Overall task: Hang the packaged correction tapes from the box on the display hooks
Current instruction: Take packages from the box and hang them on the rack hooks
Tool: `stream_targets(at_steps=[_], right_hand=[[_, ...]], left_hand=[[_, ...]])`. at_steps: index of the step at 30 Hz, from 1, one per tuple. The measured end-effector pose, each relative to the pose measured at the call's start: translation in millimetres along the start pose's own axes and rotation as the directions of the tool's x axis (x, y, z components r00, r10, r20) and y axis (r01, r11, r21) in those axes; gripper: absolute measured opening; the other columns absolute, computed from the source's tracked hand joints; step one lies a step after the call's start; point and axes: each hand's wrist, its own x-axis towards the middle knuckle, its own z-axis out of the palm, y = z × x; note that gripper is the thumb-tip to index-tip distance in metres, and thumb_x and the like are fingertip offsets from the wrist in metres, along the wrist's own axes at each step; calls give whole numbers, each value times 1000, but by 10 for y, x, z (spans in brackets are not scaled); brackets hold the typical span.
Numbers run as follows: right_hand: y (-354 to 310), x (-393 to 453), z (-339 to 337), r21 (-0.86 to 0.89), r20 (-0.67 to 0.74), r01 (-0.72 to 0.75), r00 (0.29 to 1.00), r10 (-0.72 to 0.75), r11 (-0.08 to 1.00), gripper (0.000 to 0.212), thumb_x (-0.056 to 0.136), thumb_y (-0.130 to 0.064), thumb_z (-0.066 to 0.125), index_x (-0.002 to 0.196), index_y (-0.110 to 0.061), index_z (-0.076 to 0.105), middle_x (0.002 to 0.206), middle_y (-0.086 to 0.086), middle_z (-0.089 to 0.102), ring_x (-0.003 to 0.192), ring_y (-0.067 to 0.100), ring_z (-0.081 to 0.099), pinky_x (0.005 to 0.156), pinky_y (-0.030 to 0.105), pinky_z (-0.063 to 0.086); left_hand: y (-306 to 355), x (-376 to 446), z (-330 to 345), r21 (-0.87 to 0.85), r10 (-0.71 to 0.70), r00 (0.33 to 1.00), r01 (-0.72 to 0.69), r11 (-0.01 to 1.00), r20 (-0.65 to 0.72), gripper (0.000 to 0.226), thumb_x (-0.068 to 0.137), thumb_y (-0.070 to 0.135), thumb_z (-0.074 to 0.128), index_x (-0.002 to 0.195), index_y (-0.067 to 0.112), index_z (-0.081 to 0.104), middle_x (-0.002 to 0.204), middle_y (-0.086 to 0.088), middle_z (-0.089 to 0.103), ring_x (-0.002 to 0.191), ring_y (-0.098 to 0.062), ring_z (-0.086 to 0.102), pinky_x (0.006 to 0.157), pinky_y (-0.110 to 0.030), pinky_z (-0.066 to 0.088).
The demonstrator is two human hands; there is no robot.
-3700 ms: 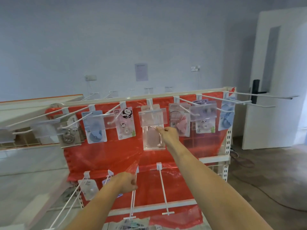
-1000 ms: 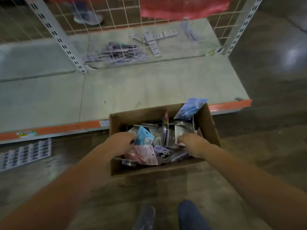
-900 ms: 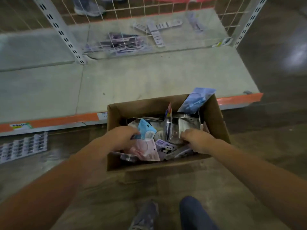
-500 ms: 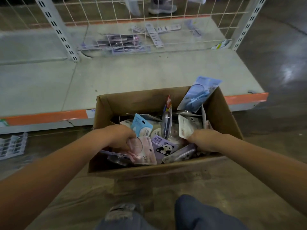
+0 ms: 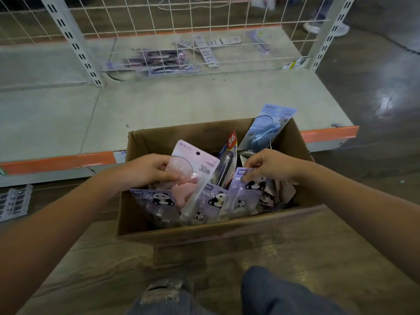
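I'm over the box [image 5: 204, 233], left hand [image 5: 145, 170] gripping a pink pack [image 5: 193, 173], right hand [image 5: 268, 165] pinching a panda pack [image 5: 244, 194] near the right wall, and plenty more inside still need hanging.

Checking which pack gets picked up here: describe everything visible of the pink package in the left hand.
The pink package is a flat card with a clear plastic blister over a pink correction tape. Its top has a small dark hang hole, and "30m" is printed near the right edge. It stands nearly upright, tilted a little, raised above the other packs in the cardboard box. The left hand grips its left edge, thumb on the front. Its lower end reaches down among the purple panda packs.
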Motion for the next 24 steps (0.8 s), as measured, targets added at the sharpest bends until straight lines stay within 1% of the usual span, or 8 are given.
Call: stream_targets(at_steps=[3,5,9,12,15,18,21,24], right_hand=[[-47,24,-52,299,-72,9,997,13,954,17,83,-14,72,69,-5,67,57,-6,60,55,7,55,58,19,43],[-62,56,-88,380,-50,-21,998,43,925,10,83,-12,70,74,-10,70,68,2,70,62,13,65,58,21,48],[6,79,2,263,101,-152,986,130,953,12,88,-25,66,88,-13,70,90,4,71,87,21,67,72,31,55],[92,66,117,193,137,-200,975,176,961,18,91,-35,59,96,-19,65,114,0,59,110,20,57,80,35,58],[174,34,146,212,207,-200,966,156,957,4,91,-19,61,94,-18,64,111,5,64,104,20,63,88,37,56],[220,14,114,189,229,-184,963,139,964,19,85,3,63,87,-16,65,87,2,71,83,15,69,81,28,57],[220,31,17,214,127,-148,984,123,966,11,80,-2,72,81,-12,68,72,-2,72,71,12,67,71,24,56],[158,86,-116,386,4,-94,995,101,918,15,79,-10,73,95,-7,73,93,5,75,89,18,67,85,32,50]], left_hand=[[-12,-31,5,-154,-34,999,27,988,-42,24,87,17,65,111,22,66,103,6,73,95,-13,70,89,-34,50],[-34,-44,48,-200,-66,997,57,978,-39,25,88,20,63,113,25,64,106,7,73,99,-14,69,94,-39,49],[-37,-53,114,-229,-131,991,133,964,24,24,88,21,62,111,26,63,106,6,73,100,-17,68,93,-40,51],[-27,-73,126,-247,-156,985,171,954,78,29,86,21,64,115,24,62,108,4,72,101,-17,68,93,-40,51],[-24,-100,128,-252,-161,976,194,948,146,36,83,23,64,119,19,62,111,0,72,103,-18,68,97,-41,49],[-4,-95,119,-237,-171,974,203,950,151,29,88,19,62,116,18,64,110,1,72,101,-16,69,97,-39,49],[-47,-39,74,-266,-154,975,193,944,158,32,85,23,68,116,17,67,112,-1,71,104,-19,68,98,-42,47],[-47,10,14,-360,-119,985,156,920,121,64,52,48,88,106,18,73,111,-7,71,103,-24,68,92,-43,49]])
